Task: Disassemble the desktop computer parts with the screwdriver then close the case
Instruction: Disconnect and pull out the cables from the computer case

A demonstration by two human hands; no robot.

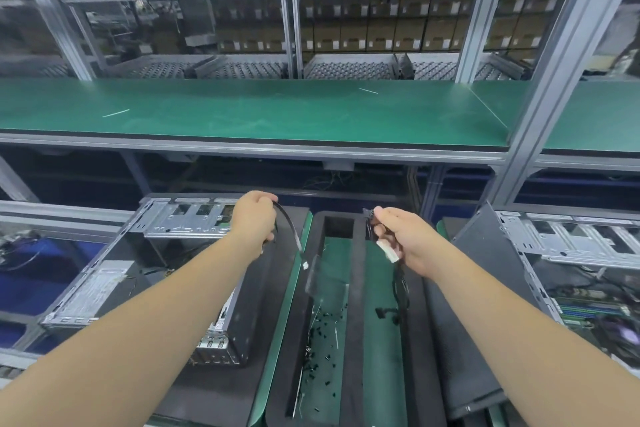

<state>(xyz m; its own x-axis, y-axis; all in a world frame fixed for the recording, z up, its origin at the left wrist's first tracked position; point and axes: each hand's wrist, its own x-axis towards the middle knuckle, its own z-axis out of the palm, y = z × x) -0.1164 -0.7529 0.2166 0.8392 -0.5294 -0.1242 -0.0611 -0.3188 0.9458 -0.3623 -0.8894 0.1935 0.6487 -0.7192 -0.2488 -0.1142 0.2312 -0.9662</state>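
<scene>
The left hand (255,220) is curled around a flat black cable (287,224) that arcs down from its fist, white tip hanging free. The right hand (403,239) pinches a bundle of black wires (400,282) with a white connector (388,251) against the palm; the wires trail down toward a black foam tray (353,288) between the hands, where small dark screws (325,322) lie scattered. An open computer case (145,263) sits on the counter (273,350) under the left forearm, another case (568,253) at the right. No screwdriver is visible to me.
</scene>
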